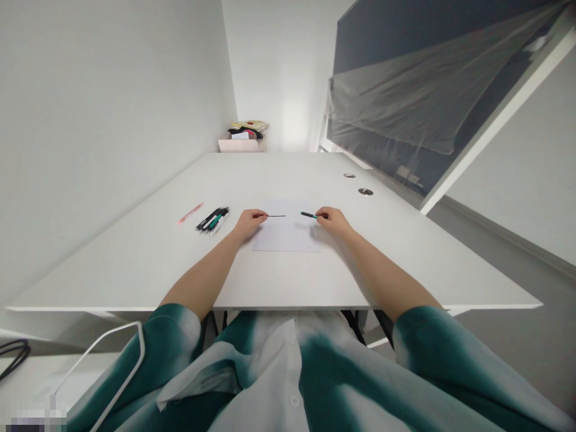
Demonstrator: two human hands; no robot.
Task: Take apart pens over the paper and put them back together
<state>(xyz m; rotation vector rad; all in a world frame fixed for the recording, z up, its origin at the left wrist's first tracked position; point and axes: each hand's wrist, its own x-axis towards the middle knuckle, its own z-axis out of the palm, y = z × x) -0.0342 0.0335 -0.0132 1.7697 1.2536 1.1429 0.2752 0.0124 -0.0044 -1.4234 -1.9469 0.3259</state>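
Observation:
My left hand (252, 222) is closed, pinching a thin dark rod that looks like a pen refill (276, 216); it points right, over a white sheet of paper (285, 240). On the other side, my right hand (333, 219) is closed on a black and green pen (308, 215), whose dark end points left toward the refill. A gap separates the two pieces. The fingertips hide part of each. Left of my left hand lies a bunch of pens (213, 220), black, green and clear or white.
A pinkish-red ruler-like strip (190, 213) lies left of the pens on the white table (288, 282). Two round metal-rimmed fittings (365, 192) sit near the right edge. A pale box with folded items (243, 144) stands at the far end. A plastic-covered dark panel (405, 90) leans in from the right.

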